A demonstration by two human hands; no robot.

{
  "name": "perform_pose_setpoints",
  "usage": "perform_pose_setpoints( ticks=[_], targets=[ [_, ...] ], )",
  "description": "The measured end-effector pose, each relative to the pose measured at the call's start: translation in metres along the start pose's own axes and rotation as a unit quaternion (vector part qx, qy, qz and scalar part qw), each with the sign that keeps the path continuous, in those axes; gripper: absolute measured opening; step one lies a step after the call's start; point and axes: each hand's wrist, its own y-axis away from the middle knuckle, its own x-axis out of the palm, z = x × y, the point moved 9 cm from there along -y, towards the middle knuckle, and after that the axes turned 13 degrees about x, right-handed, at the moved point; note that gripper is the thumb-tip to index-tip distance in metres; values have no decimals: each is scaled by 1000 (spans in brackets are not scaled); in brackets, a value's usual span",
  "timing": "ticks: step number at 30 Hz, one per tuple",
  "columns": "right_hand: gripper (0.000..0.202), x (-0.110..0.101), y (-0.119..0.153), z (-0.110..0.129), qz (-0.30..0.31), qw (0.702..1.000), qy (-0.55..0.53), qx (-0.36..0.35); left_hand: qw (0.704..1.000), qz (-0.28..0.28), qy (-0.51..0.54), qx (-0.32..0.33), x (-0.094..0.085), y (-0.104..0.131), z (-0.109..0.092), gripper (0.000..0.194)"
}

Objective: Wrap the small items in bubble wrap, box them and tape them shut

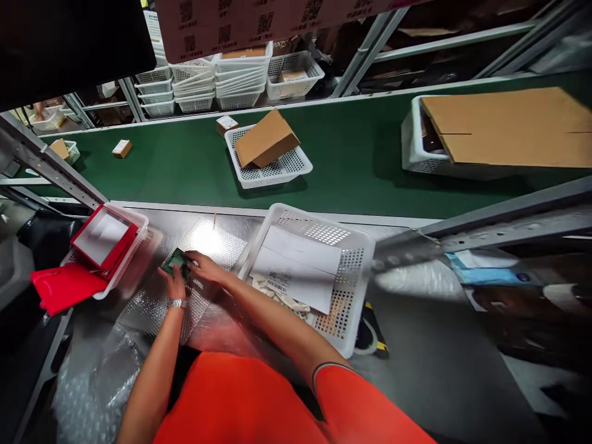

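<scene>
On the green conveyor (pixel 346 154): three white baskets (pixel 277 179), two loose small boxes (pixel 122 148). On its near side: two more baskets (pixel 354 265), two hands (pixel 174 286), one green item (pixel 174 260).

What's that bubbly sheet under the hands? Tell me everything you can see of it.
The bubble wrap is a clear, silvery-looking sheet with small raised bubbles, apparently thin plastic. It lies spread out, roughly flat and slantwise, on the metal worktop, its far part lit by a bright glare. The left hand and right hand hold a small green item over it; whether they touch it is unclear.
</scene>
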Motion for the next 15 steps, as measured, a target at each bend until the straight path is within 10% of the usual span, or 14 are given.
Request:
perform_pose_setpoints(
  ticks=[4,15],
  targets=[
    [61,-7,-2,-10,-20,998,-16,50,994,-36,-61,77,-26,1,-12,73],
    [52,-4,-9,-22,-3,993,-72,97,987,-21,-69,145,-41,-12,-17,37]
  ],
)
